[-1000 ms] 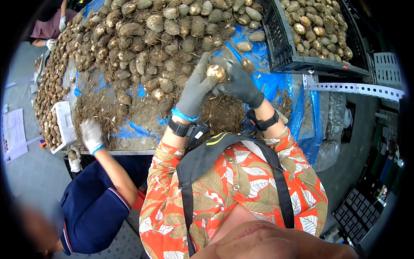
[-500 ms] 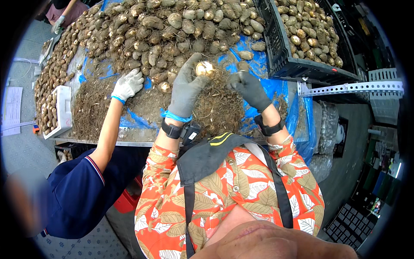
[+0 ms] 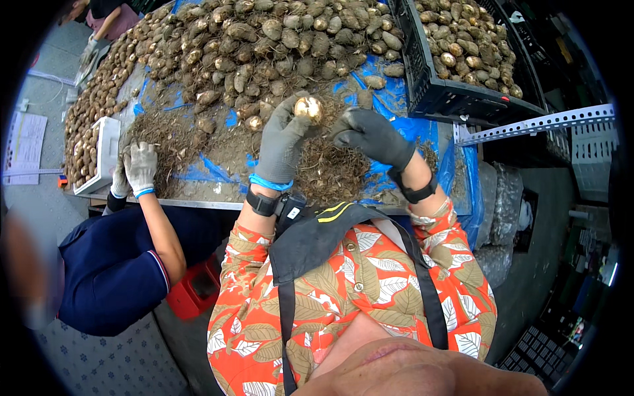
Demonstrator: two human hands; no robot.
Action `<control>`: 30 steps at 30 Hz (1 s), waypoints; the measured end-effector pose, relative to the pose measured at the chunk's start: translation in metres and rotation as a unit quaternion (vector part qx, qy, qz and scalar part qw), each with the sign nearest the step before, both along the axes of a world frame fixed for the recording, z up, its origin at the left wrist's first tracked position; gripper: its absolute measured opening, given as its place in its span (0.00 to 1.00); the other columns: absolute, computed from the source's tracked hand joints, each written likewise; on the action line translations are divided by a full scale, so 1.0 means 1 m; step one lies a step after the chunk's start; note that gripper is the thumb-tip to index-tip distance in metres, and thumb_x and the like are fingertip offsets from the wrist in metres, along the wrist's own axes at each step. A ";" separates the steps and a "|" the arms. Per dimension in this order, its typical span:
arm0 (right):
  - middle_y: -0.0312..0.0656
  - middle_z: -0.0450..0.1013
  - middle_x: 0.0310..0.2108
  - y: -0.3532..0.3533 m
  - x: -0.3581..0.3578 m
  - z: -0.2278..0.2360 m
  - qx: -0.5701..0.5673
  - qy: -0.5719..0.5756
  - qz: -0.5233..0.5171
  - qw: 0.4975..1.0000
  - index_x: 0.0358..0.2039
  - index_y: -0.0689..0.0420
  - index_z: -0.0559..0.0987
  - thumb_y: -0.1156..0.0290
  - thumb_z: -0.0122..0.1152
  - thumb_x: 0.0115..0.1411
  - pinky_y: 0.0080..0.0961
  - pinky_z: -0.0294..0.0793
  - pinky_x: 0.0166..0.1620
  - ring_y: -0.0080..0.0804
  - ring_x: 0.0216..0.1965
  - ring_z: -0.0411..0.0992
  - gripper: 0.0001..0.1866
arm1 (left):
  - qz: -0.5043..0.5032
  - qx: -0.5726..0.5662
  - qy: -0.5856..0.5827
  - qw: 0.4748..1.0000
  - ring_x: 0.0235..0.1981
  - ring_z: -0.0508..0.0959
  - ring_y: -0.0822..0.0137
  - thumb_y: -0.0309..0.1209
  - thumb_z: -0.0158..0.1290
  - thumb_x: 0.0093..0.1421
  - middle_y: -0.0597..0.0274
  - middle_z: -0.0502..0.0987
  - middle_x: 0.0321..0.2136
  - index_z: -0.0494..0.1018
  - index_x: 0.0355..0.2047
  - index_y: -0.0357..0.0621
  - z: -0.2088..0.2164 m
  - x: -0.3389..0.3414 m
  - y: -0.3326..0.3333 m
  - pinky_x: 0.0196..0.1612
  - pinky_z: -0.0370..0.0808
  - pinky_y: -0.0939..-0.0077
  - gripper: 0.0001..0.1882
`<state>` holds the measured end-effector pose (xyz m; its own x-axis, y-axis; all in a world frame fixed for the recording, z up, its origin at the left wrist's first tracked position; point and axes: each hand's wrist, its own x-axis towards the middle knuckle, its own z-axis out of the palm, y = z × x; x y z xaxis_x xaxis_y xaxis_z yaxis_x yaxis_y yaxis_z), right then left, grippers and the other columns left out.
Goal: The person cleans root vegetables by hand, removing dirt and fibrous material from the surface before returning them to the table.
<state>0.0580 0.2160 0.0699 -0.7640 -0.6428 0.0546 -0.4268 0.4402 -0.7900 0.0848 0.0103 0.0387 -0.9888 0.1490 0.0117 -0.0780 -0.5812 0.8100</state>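
Observation:
My left hand [image 3: 280, 146], in a grey glove, is wrapped round a small taro corm [image 3: 308, 108] whose pale cut face points up. Just right of it, my right hand [image 3: 376, 136], in a dark grey glove, is curled closed with its fingertips towards the corm. Whatever those fingers may hold is hidden. Under both hands lies a heap of brown root fibres [image 3: 333, 165]. Beyond them spreads a large pile of hairy taro corms [image 3: 264, 49]. A single corm [image 3: 364, 99] lies just past my right hand on the blue sheet.
A black crate [image 3: 456, 99] of corms stands at the far right, by a perforated metal bar [image 3: 541, 124]. On the left a co-worker's gloved hands [image 3: 135, 168] are beside a white tray [image 3: 104, 148] of corms. Another person [image 3: 109, 20] is at the far left.
My right hand has shifted slightly left, towards the corm, and turned. My left hand still holds the corm. The co-worker's hand has moved left, away from the pile, to the white tray.

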 end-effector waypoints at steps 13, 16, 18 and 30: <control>0.42 0.74 0.38 0.017 -0.007 0.005 -0.151 0.003 0.025 0.988 0.36 0.56 0.81 0.71 0.55 0.55 0.33 0.70 0.46 0.38 0.44 0.71 0.09 | -0.128 -0.104 0.063 0.984 0.63 0.60 0.60 0.47 0.65 0.49 0.45 0.55 0.64 0.43 0.66 0.30 0.006 0.003 0.022 0.63 0.58 0.67 0.57; 0.45 0.73 0.34 0.026 -0.019 -0.031 -0.056 0.022 -0.075 0.995 0.36 0.56 0.80 0.67 0.54 0.59 0.35 0.70 0.44 0.42 0.40 0.71 0.10 | -0.136 -0.125 0.042 0.982 0.63 0.60 0.60 0.48 0.66 0.47 0.47 0.53 0.65 0.42 0.66 0.31 0.021 0.008 0.030 0.62 0.59 0.68 0.59; 0.46 0.73 0.34 0.020 -0.018 -0.027 0.039 0.067 -0.096 0.992 0.37 0.56 0.79 0.65 0.52 0.59 0.36 0.71 0.43 0.43 0.39 0.72 0.11 | -0.133 -0.113 0.035 0.984 0.62 0.61 0.61 0.48 0.67 0.46 0.48 0.51 0.65 0.42 0.66 0.31 0.023 0.007 0.020 0.62 0.60 0.69 0.60; 0.42 0.77 0.29 -0.004 -0.006 0.009 -0.138 -0.045 -0.023 0.989 0.35 0.60 0.81 0.68 0.59 0.56 0.21 0.70 0.33 0.27 0.31 0.74 0.10 | -0.120 -0.298 0.063 0.945 0.41 0.72 0.72 0.29 0.59 0.45 0.55 0.74 0.43 0.40 0.69 0.42 0.027 0.004 -0.003 0.44 0.70 0.80 0.54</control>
